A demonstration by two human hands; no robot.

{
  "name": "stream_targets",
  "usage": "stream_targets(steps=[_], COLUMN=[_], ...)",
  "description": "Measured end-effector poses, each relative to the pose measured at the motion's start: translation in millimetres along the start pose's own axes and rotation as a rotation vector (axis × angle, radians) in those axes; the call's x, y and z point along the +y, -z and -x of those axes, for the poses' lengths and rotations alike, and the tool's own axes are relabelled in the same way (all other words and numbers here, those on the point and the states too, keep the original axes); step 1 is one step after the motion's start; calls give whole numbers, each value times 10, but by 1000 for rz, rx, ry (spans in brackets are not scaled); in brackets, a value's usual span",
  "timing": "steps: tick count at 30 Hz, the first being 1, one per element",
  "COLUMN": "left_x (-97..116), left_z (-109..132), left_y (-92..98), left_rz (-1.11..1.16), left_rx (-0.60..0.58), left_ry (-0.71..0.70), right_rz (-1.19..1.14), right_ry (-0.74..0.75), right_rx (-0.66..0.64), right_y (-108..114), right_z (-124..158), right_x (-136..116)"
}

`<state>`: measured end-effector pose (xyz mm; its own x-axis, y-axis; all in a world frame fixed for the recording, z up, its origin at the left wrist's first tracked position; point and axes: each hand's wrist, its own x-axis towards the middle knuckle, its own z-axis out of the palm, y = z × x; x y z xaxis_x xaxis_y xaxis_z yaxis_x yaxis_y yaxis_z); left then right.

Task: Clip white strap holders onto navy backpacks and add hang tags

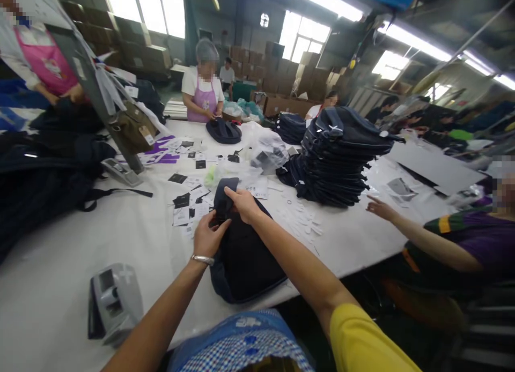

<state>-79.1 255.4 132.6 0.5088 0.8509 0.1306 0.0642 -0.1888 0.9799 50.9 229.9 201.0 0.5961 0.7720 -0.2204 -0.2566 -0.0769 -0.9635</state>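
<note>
A dark navy bag (245,259) lies flat on the white table in front of me. A wide dark strap (226,188) rises from its far end. My right hand (242,203) is closed on the upper part of this strap, thumb on top. Lower down, my left hand (209,233) pinches the strap's base at the bag's edge; what exactly lies between its fingertips is hidden. Black and white paper tags (183,201) are scattered just left of the strap. Beyond my hands lies a white paper with handwriting (257,188).
A tall stack of navy bags (338,157) stands at the right, near a co-worker's outstretched hand (380,207). At the near left sits a grey device wrapped in plastic (115,302). Dark bags (48,179) and a slanted metal post (96,88) occupy the left.
</note>
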Motion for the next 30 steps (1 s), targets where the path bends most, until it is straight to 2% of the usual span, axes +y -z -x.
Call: stream_targets(steps=[3,6,10,15,19,23,26,30], left_x=[-141,-196,-146,-144,-65,1,-147,-545], left_z=[72,132,97,-1,-1,124,301,483], left_y=[144,221,165,117,256,383,373,303], left_rz=[-55,85,312,319,309,366,388,397], left_rx=[29,-26,-99,-60,-184,-326,-376,-261], left_ry=[-31,105,311,384,423,488,574,618], right_rz=[79,94,-15,-46,-34,-33,-17,29], right_ry=[46,49,-1,0,8,16,26,24], right_rx=[24,35,19,37,33,44,54,51], right_y=[-35,-66,-150,-213,-194,-170,-174,-198], right_z=[-45,-70,-75,-79,-99,-142,-190,-251], right_x=[19,34,42,45,33,23,37,77])
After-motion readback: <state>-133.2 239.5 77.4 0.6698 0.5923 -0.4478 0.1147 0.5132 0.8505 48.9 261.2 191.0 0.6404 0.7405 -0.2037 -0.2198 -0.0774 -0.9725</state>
